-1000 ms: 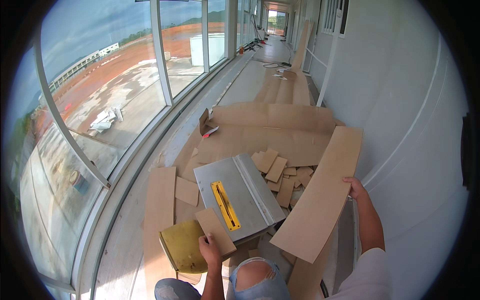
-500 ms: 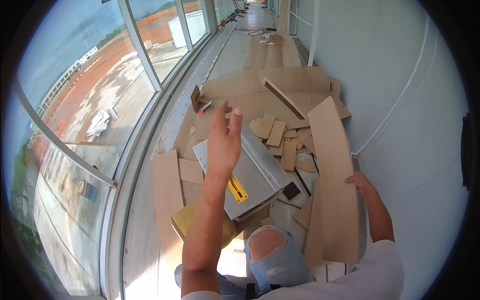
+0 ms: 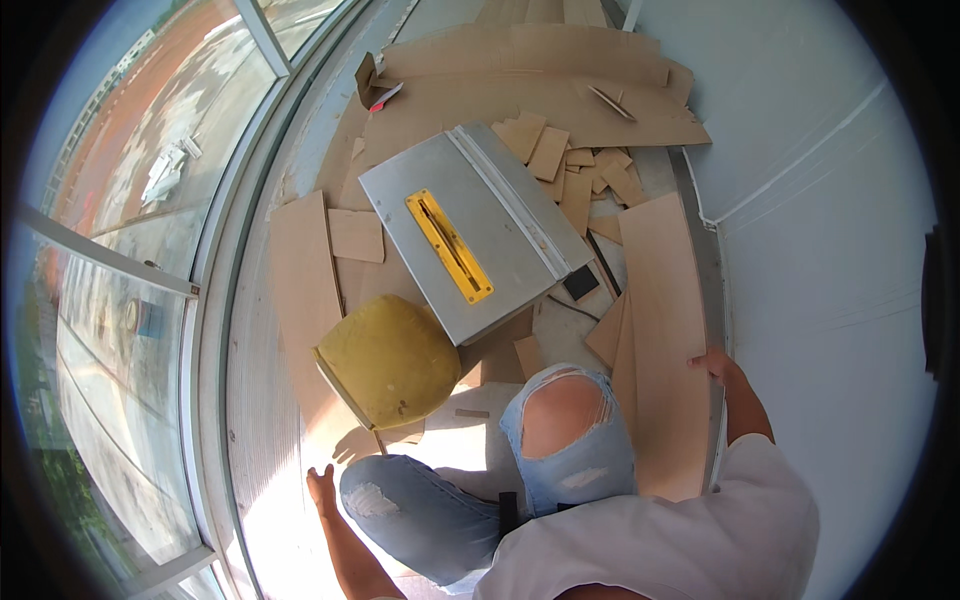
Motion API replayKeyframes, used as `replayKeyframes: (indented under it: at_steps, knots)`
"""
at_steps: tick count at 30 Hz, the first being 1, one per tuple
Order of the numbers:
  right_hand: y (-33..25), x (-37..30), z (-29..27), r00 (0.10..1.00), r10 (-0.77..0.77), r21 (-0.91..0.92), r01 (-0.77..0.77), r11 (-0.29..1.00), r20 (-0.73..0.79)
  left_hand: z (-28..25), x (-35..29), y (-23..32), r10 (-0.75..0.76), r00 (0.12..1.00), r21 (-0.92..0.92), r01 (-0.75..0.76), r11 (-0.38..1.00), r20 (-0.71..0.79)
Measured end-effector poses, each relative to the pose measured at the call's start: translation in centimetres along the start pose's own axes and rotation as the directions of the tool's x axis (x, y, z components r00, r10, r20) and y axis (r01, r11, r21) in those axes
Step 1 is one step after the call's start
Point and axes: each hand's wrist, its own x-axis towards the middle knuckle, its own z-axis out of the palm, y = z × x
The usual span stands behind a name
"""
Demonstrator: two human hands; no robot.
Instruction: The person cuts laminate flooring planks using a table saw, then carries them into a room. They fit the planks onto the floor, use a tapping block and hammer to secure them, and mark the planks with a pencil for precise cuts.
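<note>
Head view: right hand (image 3: 714, 364) grips the long plank's (image 3: 664, 330) edge, left hand (image 3: 322, 487) rests spread open on the floor (image 3: 270, 440).

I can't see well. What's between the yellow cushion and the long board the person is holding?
In the head view, the person's bent knee in torn jeans lies between the yellow cushion and the long board.

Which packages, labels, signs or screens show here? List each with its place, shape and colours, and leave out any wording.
Open cardboard box: on the floor by the window, beyond the table saw; small, brown, flaps up, with a red and white item at its mouth.
Yellow plate: on the saw's grey top; a long narrow rectangle around the blade slot.
No signs or screens show.
</note>
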Motion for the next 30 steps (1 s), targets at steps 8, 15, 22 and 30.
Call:
replayKeyframes:
  at_steps: [8,15,22,30]
  knots:
    - [10.4,5.1,0.8,0.962,-0.051,0.003,0.054,0.999,-0.269,4.2,-3.0,-2.7,-0.222,0.975,-0.079,0.220,0.972,-0.019]
    - [15.5,15.7,-2.7,0.938,-0.267,-0.639,0.067,0.766,-0.221,4.9,-0.9,-6.8,-0.237,0.951,-0.467,0.304,0.831,0.197]
    - [5.2,12.2,2.2,0.708,-0.673,-0.639,0.421,0.644,-0.212,1.0,-6.5,0.1,-0.075,0.996,-0.582,0.086,0.809,0.044]
    - [-16.0,5.0,12.1,0.639,-0.757,-0.204,0.730,0.653,-0.136,-9.7,-10.8,2.1,-0.192,0.900,-0.296,0.074,0.952,-0.391]
